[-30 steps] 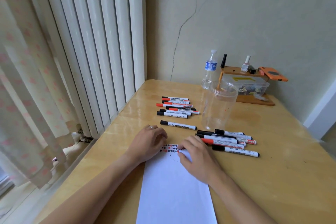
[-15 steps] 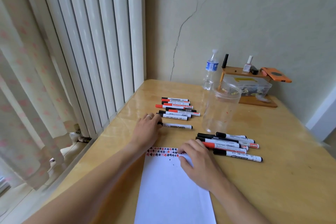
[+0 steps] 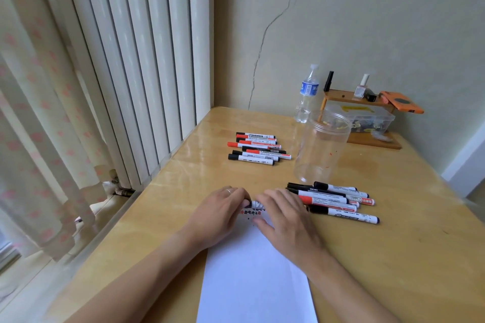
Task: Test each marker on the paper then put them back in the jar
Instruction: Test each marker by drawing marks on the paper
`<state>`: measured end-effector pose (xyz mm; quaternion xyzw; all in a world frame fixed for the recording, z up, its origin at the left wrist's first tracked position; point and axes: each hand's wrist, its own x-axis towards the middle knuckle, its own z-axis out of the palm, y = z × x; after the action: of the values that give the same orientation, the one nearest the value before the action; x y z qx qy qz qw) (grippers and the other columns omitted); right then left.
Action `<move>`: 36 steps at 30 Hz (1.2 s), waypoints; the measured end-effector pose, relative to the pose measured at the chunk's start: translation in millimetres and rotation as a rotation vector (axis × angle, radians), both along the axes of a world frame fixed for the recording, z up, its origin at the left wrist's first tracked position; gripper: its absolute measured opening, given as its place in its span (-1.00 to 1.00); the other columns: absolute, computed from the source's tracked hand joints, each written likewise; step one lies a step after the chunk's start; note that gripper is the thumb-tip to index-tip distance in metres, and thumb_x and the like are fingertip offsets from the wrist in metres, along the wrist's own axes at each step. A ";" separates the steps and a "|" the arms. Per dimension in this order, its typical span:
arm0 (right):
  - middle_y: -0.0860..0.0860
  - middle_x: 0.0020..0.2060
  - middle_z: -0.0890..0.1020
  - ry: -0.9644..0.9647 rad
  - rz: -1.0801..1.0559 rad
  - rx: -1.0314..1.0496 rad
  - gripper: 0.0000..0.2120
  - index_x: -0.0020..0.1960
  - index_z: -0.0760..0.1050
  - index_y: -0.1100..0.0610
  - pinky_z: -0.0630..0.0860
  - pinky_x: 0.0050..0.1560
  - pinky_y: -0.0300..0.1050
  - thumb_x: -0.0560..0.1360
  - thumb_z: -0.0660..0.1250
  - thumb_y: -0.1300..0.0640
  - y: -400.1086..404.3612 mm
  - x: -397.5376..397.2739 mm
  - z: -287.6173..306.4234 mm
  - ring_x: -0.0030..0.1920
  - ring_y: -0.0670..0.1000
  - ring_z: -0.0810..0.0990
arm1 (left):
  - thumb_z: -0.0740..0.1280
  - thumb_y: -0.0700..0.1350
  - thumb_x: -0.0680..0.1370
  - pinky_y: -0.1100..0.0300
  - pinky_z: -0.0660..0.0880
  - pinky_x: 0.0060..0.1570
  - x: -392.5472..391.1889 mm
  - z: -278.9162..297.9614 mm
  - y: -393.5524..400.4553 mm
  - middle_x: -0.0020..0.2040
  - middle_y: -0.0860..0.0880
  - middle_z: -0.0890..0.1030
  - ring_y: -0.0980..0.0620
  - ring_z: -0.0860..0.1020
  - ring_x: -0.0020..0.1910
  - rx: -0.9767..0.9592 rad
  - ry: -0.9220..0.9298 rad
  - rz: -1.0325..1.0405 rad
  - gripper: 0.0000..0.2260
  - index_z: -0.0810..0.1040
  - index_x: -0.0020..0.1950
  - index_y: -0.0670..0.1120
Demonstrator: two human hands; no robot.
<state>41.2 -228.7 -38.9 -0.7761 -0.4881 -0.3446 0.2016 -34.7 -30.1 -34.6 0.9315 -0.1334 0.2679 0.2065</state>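
Note:
A white sheet of paper (image 3: pixel 257 270) lies in front of me, with small red and black test marks (image 3: pixel 249 213) along its top edge. Just above those marks my left hand (image 3: pixel 219 216) and my right hand (image 3: pixel 287 217) meet on one white marker (image 3: pixel 254 203) with a black cap. My left fingertips pinch its cap end, and my right fingers curl over its barrel. The clear plastic jar (image 3: pixel 322 147) stands upright with nothing inside. Several markers (image 3: pixel 258 148) lie in a row beyond the paper to the left of the jar. Another bunch of markers (image 3: pixel 333 199) lies right of my right hand.
The wooden table (image 3: pixel 393 244) sits in a corner. A water bottle (image 3: pixel 307 94), a small wooden shelf (image 3: pixel 351 96) with a nail polish bottle, an orange case (image 3: pixel 401 102) and a clear storage box (image 3: pixel 367 119) stand at the back right. A white radiator (image 3: pixel 136 60) and curtain run along the left.
My left hand reached out to the lone marker beyond the paper and brought it back to the paper's top edge. My right hand lifted off the paper and closed on the marker.

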 end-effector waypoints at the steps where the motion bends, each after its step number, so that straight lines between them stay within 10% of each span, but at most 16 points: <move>1: 0.00 -0.05 0.59 0.008 0.012 -0.009 -0.78 0.10 0.60 0.14 0.55 -0.02 -0.04 0.50 0.47 0.09 1.0 -0.4 -1.7 -0.03 0.08 0.58 | 0.02 0.03 0.74 0.17 0.38 -0.15 -1.7 0.5 -2.3 -0.13 0.00 0.57 -0.02 0.49 -0.15 -0.004 -0.001 -0.025 -0.66 0.50 0.01 -0.12; 16: -0.02 -0.40 0.40 -0.128 -0.125 -0.020 -0.72 -0.22 0.53 0.02 0.29 -0.57 -0.15 0.59 0.28 -0.10 5.2 -4.2 0.0 -0.46 -0.01 0.49 | 0.08 -0.03 0.73 0.05 0.42 -0.13 1.9 -6.8 -2.3 -0.17 0.03 0.50 0.00 0.44 -0.16 0.048 0.055 -0.074 -0.77 0.44 -0.03 -0.04; 36: -0.10 -0.42 0.48 0.261 -0.170 -0.021 -0.67 0.02 0.42 0.06 0.38 -0.54 -0.08 0.64 0.10 -0.18 -3.2 -9.9 14.2 -0.47 0.10 0.51 | 0.17 0.00 0.69 0.02 0.47 -0.09 2.9 3.6 11.7 -0.04 0.07 0.53 0.04 0.49 -0.09 0.046 -0.041 0.110 -0.83 0.52 0.11 -0.02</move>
<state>31.3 -231.9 -24.7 -0.8548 -0.3941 -0.2515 0.2252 -31.8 -18.4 -31.0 0.9363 -0.0923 0.2945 0.1674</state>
